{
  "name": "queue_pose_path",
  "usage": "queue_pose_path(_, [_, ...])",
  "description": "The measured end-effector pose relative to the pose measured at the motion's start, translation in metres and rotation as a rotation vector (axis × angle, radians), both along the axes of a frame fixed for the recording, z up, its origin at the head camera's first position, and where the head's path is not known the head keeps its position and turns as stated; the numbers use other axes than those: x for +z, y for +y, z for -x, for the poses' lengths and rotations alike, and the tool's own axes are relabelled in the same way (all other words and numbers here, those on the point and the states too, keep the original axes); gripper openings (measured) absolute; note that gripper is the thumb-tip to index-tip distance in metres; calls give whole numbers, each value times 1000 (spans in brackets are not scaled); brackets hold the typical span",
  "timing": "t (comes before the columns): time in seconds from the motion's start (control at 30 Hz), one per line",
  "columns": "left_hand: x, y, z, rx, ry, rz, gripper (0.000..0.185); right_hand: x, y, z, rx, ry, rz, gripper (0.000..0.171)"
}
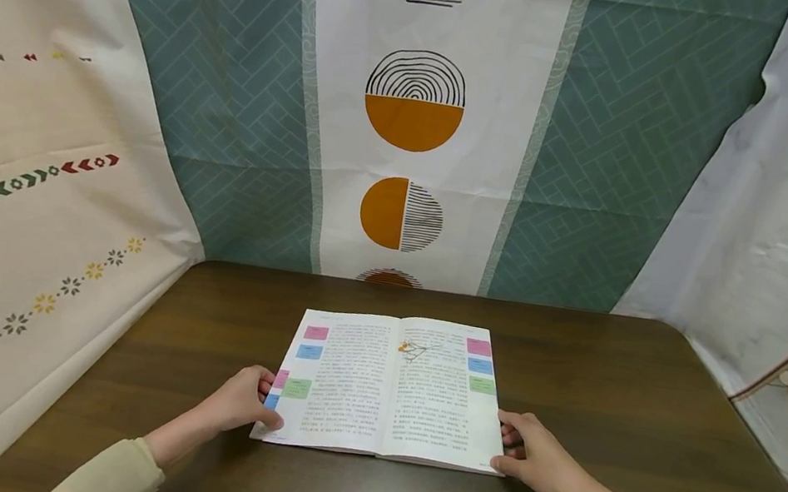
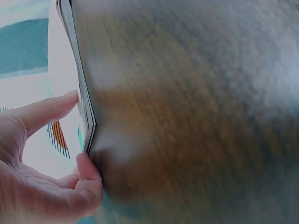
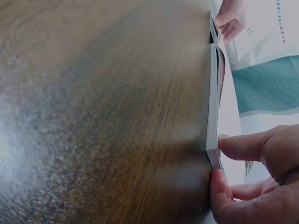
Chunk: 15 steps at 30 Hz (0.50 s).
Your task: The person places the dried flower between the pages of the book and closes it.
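An open book (image 1: 389,388) lies flat on a dark wooden table (image 1: 608,394), with printed text and pink, blue and green sticky notes (image 1: 315,332) on both pages. My left hand (image 1: 266,400) grips the book's lower left edge. In the left wrist view the left hand (image 2: 79,128) has its thumb over the page edge (image 2: 79,70) and a fingertip at the book's corner. My right hand (image 1: 504,442) grips the lower right corner. The right wrist view shows this right hand (image 3: 219,158) with thumb on top and fingers at the stacked page edges (image 3: 214,93).
Patterned cloths hang behind and beside the table: teal and white with orange circles (image 1: 412,114) at the back, beige (image 1: 9,184) on the left, white (image 1: 785,208) on the right. Bare wood surrounds the book on all sides.
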State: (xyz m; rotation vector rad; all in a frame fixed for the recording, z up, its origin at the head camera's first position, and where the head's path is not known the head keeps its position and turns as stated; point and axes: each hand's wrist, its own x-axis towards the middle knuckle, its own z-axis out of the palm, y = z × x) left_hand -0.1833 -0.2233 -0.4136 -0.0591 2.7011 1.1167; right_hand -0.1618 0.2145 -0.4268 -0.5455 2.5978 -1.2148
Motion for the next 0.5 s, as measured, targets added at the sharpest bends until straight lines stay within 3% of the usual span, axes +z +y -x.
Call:
queue_pose_path(0.23, [-1, 4, 0, 17, 20, 51, 59, 1, 1, 0, 1, -14, 12, 72])
queue_pose_path(0.5, [4, 7, 0, -40, 58, 147, 59, 0, 1, -1, -2, -23, 23, 72])
